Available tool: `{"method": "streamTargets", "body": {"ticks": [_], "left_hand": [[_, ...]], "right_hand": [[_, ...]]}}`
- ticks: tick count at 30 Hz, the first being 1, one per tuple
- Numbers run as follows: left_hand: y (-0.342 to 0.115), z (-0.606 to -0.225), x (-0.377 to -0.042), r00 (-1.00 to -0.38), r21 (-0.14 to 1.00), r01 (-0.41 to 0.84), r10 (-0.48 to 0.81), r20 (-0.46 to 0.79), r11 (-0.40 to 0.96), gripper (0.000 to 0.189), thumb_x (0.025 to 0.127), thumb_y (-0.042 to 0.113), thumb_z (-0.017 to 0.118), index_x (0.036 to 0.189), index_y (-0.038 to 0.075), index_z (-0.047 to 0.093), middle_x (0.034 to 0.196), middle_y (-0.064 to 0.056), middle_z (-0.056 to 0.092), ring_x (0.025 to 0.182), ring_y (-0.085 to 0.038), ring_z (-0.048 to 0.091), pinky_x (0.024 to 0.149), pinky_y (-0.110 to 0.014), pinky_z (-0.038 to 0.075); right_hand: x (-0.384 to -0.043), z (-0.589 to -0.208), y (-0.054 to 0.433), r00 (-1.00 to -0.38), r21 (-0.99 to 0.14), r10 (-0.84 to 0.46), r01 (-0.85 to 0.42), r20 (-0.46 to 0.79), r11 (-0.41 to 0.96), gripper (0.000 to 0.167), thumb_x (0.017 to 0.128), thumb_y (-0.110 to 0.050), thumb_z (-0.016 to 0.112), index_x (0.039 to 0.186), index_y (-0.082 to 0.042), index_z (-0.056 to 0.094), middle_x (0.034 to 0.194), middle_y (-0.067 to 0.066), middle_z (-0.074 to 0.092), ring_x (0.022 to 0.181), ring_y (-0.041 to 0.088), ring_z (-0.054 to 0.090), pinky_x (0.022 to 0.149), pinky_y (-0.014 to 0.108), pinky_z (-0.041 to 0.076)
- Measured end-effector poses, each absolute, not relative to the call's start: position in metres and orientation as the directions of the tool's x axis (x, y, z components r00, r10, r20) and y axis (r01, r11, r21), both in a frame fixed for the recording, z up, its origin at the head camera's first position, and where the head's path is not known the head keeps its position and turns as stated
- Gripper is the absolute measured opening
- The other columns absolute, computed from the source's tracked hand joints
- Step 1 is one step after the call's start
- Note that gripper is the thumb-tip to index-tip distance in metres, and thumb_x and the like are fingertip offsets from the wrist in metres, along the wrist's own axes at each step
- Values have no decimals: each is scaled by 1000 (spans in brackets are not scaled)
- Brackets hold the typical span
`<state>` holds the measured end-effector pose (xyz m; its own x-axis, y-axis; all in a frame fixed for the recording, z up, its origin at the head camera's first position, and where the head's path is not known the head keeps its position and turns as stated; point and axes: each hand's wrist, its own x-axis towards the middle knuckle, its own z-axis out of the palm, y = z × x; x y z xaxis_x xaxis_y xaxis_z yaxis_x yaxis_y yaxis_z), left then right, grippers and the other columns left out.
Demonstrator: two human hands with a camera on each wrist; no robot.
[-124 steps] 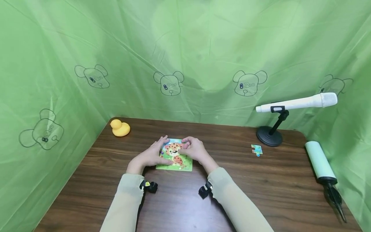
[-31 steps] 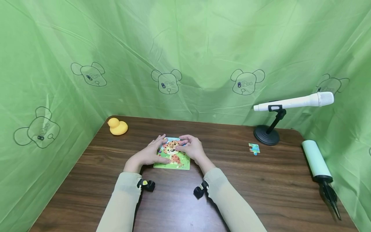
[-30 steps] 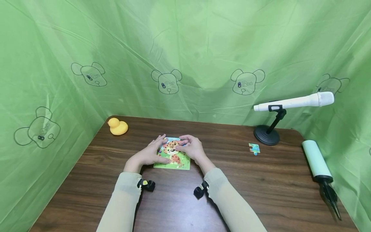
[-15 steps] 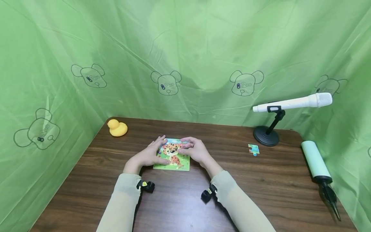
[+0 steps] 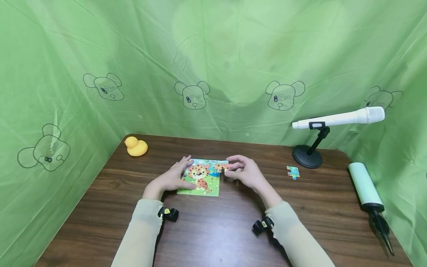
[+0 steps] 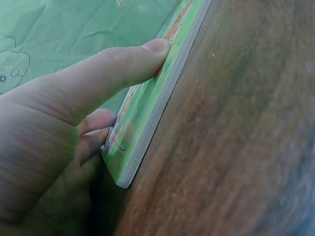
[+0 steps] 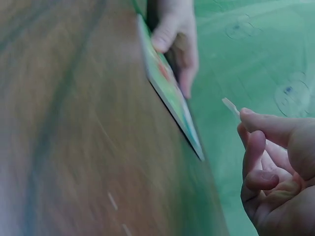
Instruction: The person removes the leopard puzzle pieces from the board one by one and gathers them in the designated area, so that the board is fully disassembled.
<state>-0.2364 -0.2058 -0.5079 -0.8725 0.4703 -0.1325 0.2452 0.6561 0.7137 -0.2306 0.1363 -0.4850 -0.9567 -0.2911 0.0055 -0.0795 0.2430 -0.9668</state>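
Note:
My left hand [image 5: 171,180] holds a small leopard jigsaw puzzle [image 5: 213,190] on the table. Its thumb [image 6: 142,59] presses the top near the front edge, and the fingers lie along the left side. In the right hand [image 5: 247,173], a puzzle piece with leopard spots [image 5: 221,167] is pinched between thumb and fingers. Seen from the right wrist, this piece [image 7: 230,105] is edge-on and raised off the puzzle. The puzzle's upper right shows a blue area beside the leopard's head.
Another puzzle piece [image 5: 293,171] lies on the wooden table [image 5: 207,237] to the right. Behind it stands a white microphone [image 5: 340,119] on a black stand [image 5: 307,155]. A mint hand pump [image 5: 366,185] lies at the right edge, a yellow rubber duck [image 5: 136,147] at the back left.
The right hand has lifted the spotted piece from the puzzle's upper right and moved right with it, uncovering the blue area. The left hand stays on the puzzle.

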Motion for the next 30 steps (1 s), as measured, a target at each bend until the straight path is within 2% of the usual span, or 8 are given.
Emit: {"method": "streamTargets", "body": {"ticks": [2,6,11,14,23,30], "left_hand": [[-206,-508,-237,-873,713,247,471,-130,656,113,85,49,93,171,5,34,184,-11,10,169,-38,0,134,-65,5],[-206,-507,-237,-871,712,250,474,-131,656,112,86,49,93,171,6,34,184,-10,10,169,-37,-1,134,-64,4],[-207,-509,-237,-872,711,250,473,-130,657,112,86,48,93,171,5,33,184,-11,10,169,-38,0,134,-65,5],[-206,-509,-237,-871,714,248,474,-132,655,112,86,48,93,171,4,33,184,-11,10,169,-38,0,134,-65,4],[-205,-508,-236,-873,716,243,469,-133,655,111,86,48,93,171,6,34,184,-9,10,169,-37,-1,135,-63,4],[-205,-509,-237,-874,712,245,468,-132,658,112,86,48,93,171,6,34,184,-10,10,169,-36,0,135,-62,4]], "right_hand": [[-231,-480,148,-959,-963,-284,-92,16,254,56,89,-5,91,140,0,69,110,16,80,86,19,77,75,37,67],[-233,-471,173,-960,-959,-279,-103,26,265,57,90,-5,90,142,1,67,114,20,79,88,20,77,80,42,68],[-238,-466,204,-958,-928,-284,-142,41,345,56,91,-10,90,141,-2,68,110,16,81,96,17,77,83,28,62],[-240,-463,223,-958,-902,-284,-157,39,402,54,91,-12,91,140,-3,69,107,12,82,97,16,76,80,24,57],[-243,-457,274,-965,-845,-262,-140,-1,517,54,91,-13,92,138,-2,69,108,14,80,94,15,74,78,22,57],[-244,-465,301,-969,-824,-244,-116,-27,554,55,92,-16,91,140,-1,68,108,14,78,93,16,72,74,24,58]]}}
